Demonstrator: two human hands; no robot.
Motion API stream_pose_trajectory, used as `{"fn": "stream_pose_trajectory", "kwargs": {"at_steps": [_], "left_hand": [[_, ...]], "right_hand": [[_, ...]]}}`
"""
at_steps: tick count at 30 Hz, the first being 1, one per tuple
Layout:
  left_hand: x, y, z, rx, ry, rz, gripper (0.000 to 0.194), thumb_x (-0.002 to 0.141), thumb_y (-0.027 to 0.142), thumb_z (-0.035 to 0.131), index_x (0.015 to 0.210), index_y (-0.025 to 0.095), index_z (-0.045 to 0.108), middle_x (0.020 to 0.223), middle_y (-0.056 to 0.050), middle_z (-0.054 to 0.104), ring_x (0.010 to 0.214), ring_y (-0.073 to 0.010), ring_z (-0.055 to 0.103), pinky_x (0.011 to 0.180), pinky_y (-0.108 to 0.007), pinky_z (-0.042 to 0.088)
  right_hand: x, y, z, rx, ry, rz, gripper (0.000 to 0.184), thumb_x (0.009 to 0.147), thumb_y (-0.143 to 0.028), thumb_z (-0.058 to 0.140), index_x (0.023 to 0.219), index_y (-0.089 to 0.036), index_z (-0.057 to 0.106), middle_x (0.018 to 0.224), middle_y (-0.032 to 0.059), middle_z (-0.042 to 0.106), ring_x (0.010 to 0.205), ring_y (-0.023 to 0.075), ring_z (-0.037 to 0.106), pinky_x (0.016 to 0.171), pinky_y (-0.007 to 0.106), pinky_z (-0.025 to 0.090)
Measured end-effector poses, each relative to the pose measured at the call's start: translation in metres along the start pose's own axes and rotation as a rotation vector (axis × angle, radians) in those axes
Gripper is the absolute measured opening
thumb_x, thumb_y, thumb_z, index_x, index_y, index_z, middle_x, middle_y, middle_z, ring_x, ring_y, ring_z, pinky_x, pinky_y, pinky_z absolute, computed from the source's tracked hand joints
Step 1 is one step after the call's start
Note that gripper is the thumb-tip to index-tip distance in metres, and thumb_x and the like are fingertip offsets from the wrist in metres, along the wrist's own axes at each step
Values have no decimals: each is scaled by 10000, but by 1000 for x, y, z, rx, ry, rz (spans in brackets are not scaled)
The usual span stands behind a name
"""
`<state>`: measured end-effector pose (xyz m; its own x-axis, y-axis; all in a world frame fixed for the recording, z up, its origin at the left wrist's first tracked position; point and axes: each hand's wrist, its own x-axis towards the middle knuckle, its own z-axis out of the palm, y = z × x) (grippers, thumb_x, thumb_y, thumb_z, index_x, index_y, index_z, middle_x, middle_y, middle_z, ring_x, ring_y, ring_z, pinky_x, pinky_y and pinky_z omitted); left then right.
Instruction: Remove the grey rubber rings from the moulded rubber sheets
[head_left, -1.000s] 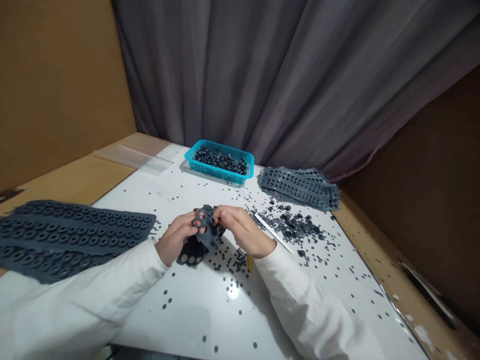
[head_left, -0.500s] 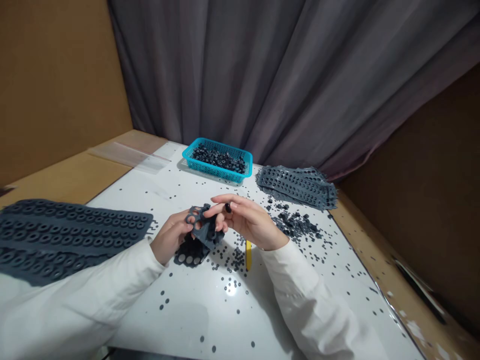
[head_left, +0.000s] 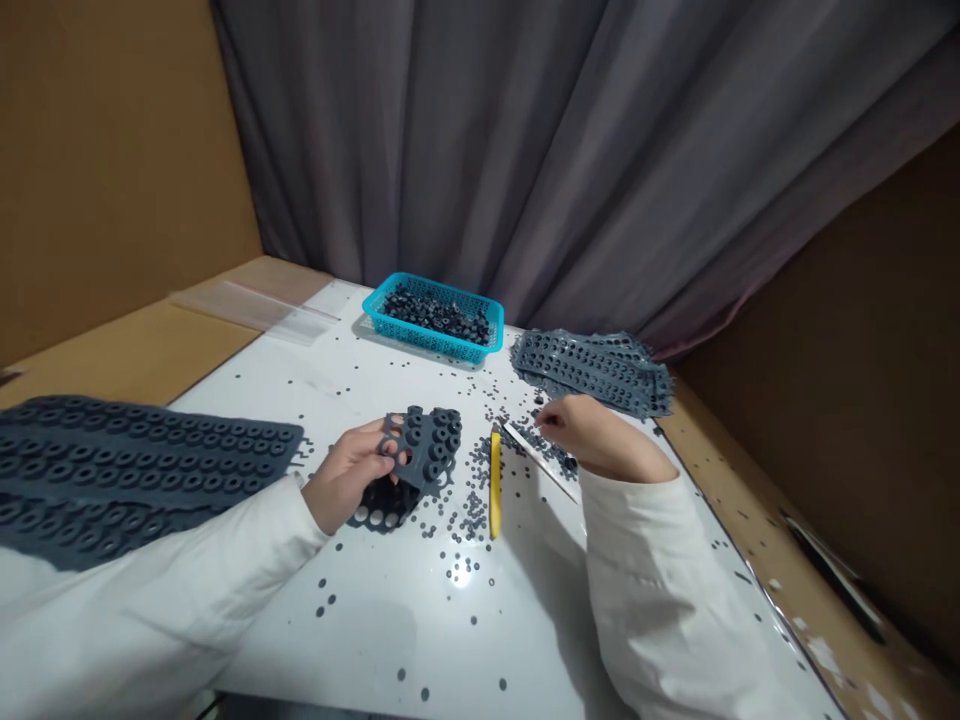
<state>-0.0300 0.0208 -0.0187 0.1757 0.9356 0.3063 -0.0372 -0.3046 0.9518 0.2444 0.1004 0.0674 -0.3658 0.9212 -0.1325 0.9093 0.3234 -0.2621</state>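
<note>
In my left hand [head_left: 347,477], closed at the thumb and fingers, is the edge of a bent dark grey rubber sheet [head_left: 421,450]. Round holes run through the gripped end, while raised rubber rings still stand on the far end. My right hand [head_left: 604,437] is over a scatter of small loose black rubber pieces [head_left: 568,464] on the right. Its fingers are curled in, and whatever is between them is hidden. Below that hand lie a thin white strip-like tool [head_left: 538,460] and a yellow-handled tool [head_left: 495,487].
A blue basket [head_left: 431,345] full of black pieces stands at the back. Large rubber ring sheets [head_left: 150,450] lie at left, and a stack of perforated sheets [head_left: 596,370] at back right. Clear plastic bags [head_left: 259,305] rest back left. Tiny discs dot the white table [head_left: 360,620].
My right hand has left the sheet, where a small black ring was at its fingers, and moved right to the loose pieces. The left hand keeps its grip; the white tool now shows.
</note>
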Motion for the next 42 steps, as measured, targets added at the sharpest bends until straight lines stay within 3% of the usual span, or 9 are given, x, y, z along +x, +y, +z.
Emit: {"fn": "stream_pose_trajectory", "kwargs": {"at_steps": [3, 6, 10, 13, 16, 26, 33, 37, 42], "left_hand": [[-1, 3, 0, 155, -83, 111, 222, 759, 207, 438, 569, 164, 544, 697, -54, 508, 746, -200, 482, 663, -318, 411], [-3, 5, 0, 240, -151, 182, 264, 810, 206, 400, 590, 165, 542, 719, -48, 523, 741, -189, 490, 685, -316, 402], [-3, 6, 0, 314, -183, 239, 256, 819, 196, 408, 618, 166, 565, 747, -43, 537, 768, -185, 499, 692, -296, 398], [-2, 8, 0, 359, -191, 271, 252, 829, 199, 406, 673, 172, 602, 749, -46, 557, 787, -191, 501, 724, -304, 399], [-1, 12, 1, 356, -197, 277, 243, 830, 225, 411, 743, 176, 632, 805, -60, 585, 814, -203, 504, 754, -317, 401], [-5, 8, 7, 62, -54, -208, 448, 848, 491, 426, 565, 150, 494, 498, 36, 377, 476, -95, 336, 455, -219, 283], [-1, 12, 18, -475, 80, -394, 364, 663, 473, 692, 603, 129, 590, 550, 20, 517, 540, -91, 445, 527, -196, 375], [3, 22, 23, -635, 135, -438, 277, 603, 375, 770, 654, 128, 656, 553, 5, 584, 549, -102, 506, 582, -206, 426], [3, 26, 18, -663, 217, -482, 296, 550, 372, 799, 608, 127, 643, 499, 13, 569, 483, -96, 488, 524, -207, 424]], "right_hand": [[-8, 14, -8, -147, 60, 72, 273, 599, -247, 718, 862, -175, 700, 856, 113, 693, 770, 253, 631, 647, 328, 457], [-15, -14, -7, -8, 167, -133, 355, 676, -355, 683, 980, -176, 648, 1021, 113, 650, 933, 254, 591, 742, 343, 448], [-19, -78, 15, 252, 56, -513, 231, 849, -382, 503, 822, -167, 580, 785, 44, 634, 687, 132, 558, 620, 256, 402], [-16, -102, 35, 229, 60, -534, 278, 858, -417, 491, 759, -160, 530, 709, 34, 598, 591, 108, 484, 549, 239, 327], [-13, -102, 45, 247, 60, -545, 282, 871, -403, 479, 727, -162, 498, 677, 20, 572, 560, 93, 443, 536, 228, 292], [-11, -102, 49, 567, -3, -686, 211, 878, -286, 457, 705, -168, 482, 642, -12, 478, 593, 99, 412, 582, 224, 323], [10, -99, 90, 1433, -185, -422, 296, 781, -376, 558, 600, -174, 439, 542, -46, 366, 521, 89, 316, 502, 226, 230], [12, -105, 105, 1696, -130, -285, 264, 711, -306, 595, 555, -177, 425, 514, -54, 287, 487, 86, 225, 471, 235, 146], [17, -101, 101, 1978, -159, -243, 278, 729, -251, 553, 554, -185, 348, 532, -53, 246, 486, 89, 194, 474, 224, 183]]}}
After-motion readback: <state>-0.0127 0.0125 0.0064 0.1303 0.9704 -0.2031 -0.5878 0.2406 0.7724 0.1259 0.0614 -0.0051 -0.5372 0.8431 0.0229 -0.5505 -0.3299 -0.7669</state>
